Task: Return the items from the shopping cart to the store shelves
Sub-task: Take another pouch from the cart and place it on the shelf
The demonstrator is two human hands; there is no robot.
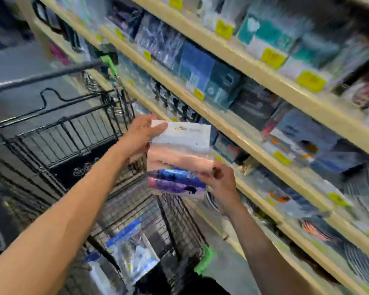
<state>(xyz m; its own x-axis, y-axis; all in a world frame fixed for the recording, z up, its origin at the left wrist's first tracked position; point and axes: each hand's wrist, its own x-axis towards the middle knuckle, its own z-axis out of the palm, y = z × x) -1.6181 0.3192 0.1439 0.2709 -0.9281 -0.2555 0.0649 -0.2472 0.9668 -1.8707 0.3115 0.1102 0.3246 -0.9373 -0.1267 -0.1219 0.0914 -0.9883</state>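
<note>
Left hand (142,133) pinches the white header card of the clear hang-bag packet (179,158), thumb on its front; your right hand (218,184) pinches the lower right corner. Packet hangs mid-air above the black wire shopping cart (77,133), just beside the tan shelves (254,141). Head view is blurred. Looks light, floppy, slick film; grip the stiff card, not the plastic. Another bagged item (132,250) waits in the cart.

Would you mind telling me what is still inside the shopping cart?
In the shopping cart lies a clear bag with blue trim, contents too blurred to name. Both arms cover part of the basket.
</note>
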